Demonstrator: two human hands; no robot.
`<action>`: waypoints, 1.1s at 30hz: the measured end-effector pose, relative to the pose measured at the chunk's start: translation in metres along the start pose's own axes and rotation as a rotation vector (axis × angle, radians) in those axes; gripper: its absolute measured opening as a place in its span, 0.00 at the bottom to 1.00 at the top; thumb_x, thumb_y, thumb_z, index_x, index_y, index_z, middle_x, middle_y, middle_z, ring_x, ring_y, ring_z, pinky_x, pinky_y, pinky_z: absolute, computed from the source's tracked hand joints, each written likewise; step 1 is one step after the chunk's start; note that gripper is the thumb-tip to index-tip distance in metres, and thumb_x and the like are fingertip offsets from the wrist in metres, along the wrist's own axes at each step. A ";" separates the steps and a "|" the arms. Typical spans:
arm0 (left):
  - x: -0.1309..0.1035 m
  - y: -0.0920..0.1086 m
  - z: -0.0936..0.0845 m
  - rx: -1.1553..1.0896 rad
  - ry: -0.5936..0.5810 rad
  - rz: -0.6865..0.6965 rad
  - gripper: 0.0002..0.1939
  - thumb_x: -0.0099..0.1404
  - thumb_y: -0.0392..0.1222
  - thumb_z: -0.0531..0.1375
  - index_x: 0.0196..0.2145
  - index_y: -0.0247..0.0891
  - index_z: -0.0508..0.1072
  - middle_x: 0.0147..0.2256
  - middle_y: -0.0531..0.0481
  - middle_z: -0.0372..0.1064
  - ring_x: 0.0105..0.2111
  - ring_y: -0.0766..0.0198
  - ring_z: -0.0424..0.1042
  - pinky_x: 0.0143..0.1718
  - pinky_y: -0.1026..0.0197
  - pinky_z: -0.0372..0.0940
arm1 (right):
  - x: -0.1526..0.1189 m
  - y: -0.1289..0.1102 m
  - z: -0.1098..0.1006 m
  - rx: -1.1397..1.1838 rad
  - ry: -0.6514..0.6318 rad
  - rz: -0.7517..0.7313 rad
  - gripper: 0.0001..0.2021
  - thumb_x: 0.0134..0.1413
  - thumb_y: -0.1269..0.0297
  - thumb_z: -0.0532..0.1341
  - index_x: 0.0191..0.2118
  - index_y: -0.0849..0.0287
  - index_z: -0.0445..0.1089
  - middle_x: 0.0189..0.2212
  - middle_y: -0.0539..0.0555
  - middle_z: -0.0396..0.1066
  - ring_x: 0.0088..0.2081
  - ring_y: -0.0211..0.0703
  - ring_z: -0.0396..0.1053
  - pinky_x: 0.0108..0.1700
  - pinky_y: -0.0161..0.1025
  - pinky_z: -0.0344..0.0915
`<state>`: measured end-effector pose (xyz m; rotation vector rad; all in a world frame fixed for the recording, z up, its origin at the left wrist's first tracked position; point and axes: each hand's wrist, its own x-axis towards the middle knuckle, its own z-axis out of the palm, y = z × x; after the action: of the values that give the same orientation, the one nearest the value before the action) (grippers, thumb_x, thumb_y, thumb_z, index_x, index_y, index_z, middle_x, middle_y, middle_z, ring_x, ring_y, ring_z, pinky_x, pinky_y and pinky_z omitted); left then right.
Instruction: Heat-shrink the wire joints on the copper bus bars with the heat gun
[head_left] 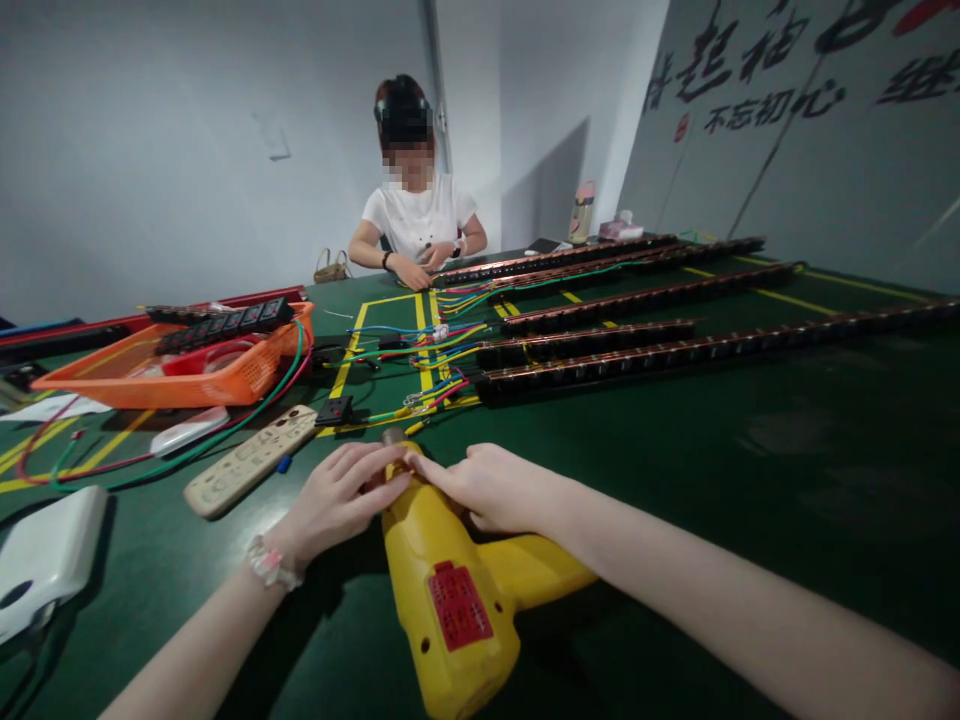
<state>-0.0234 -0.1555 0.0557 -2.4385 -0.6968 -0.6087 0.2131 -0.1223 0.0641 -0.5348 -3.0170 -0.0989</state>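
A yellow heat gun (442, 590) with a red vent panel lies on its side on the green table, its metal nozzle pointing away from me. My left hand (349, 485), with a beaded bracelet at the wrist, has its fingers over the nozzle end of the gun. From the right, my right hand (480, 485) reaches to the same end, its fingers folded and the index finger touching the gun near the nozzle. Just past the nozzle lie a small black socket piece (335, 410) and colored wires (382, 415).
Long black strips with copper bars (600, 362) lie across the green table (675, 480). At left are an orange basket (225, 388) of parts, a beige power strip (251, 460) and a white device (52, 550). A person (420, 220) sits opposite, hands at the strips.
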 end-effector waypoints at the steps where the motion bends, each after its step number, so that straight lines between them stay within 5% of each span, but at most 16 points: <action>1: -0.003 0.001 0.004 -0.030 -0.001 -0.051 0.23 0.59 0.27 0.51 0.51 0.43 0.63 0.48 0.44 0.65 0.46 0.59 0.65 0.44 0.56 0.64 | 0.000 0.000 0.000 0.016 -0.009 0.001 0.40 0.48 0.70 0.56 0.63 0.69 0.33 0.31 0.57 0.73 0.30 0.48 0.70 0.34 0.42 0.58; 7: -0.002 0.000 0.019 -0.026 0.053 -0.443 0.26 0.59 0.29 0.51 0.55 0.40 0.57 0.50 0.42 0.63 0.48 0.58 0.64 0.47 0.54 0.61 | 0.000 -0.002 -0.004 0.089 -0.050 -0.006 0.42 0.46 0.74 0.55 0.64 0.69 0.30 0.32 0.57 0.74 0.31 0.47 0.70 0.35 0.42 0.57; 12: -0.013 -0.020 0.023 -0.019 0.104 -0.900 0.20 0.61 0.40 0.52 0.52 0.38 0.61 0.50 0.41 0.62 0.51 0.53 0.60 0.52 0.49 0.56 | -0.002 -0.002 -0.005 0.073 -0.024 0.002 0.46 0.44 0.75 0.56 0.64 0.67 0.25 0.31 0.56 0.74 0.29 0.46 0.70 0.36 0.42 0.57; 17: -0.035 -0.035 0.022 -0.270 0.139 -1.235 0.16 0.62 0.49 0.49 0.42 0.38 0.66 0.38 0.47 0.68 0.39 0.57 0.68 0.42 0.54 0.62 | -0.002 -0.002 -0.006 0.066 -0.041 0.030 0.48 0.43 0.75 0.58 0.64 0.63 0.25 0.33 0.55 0.74 0.30 0.47 0.70 0.37 0.42 0.57; 24: -0.033 -0.027 0.016 -0.371 0.041 -1.124 0.15 0.62 0.50 0.50 0.37 0.37 0.69 0.38 0.47 0.68 0.40 0.57 0.67 0.42 0.55 0.62 | -0.018 0.001 -0.029 0.153 -0.021 0.060 0.44 0.43 0.64 0.60 0.65 0.58 0.37 0.38 0.55 0.71 0.35 0.48 0.67 0.41 0.44 0.56; 29: -0.027 -0.022 0.017 -0.470 0.032 -1.003 0.14 0.61 0.48 0.53 0.41 0.37 0.67 0.40 0.47 0.66 0.42 0.58 0.66 0.45 0.54 0.61 | -0.047 -0.006 -0.054 0.217 0.100 0.318 0.29 0.50 0.61 0.57 0.60 0.57 0.54 0.41 0.55 0.69 0.35 0.45 0.65 0.39 0.41 0.58; 33: -0.023 -0.023 0.020 -0.528 0.070 -0.978 0.15 0.62 0.47 0.52 0.44 0.37 0.64 0.44 0.46 0.65 0.46 0.60 0.65 0.47 0.55 0.61 | -0.044 -0.018 -0.047 0.354 0.112 0.456 0.24 0.57 0.54 0.52 0.59 0.53 0.57 0.47 0.55 0.67 0.45 0.49 0.65 0.44 0.43 0.59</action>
<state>-0.0496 -0.1350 0.0364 -2.3634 -1.9195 -1.3680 0.2512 -0.1580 0.1063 -1.1032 -2.6338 0.4063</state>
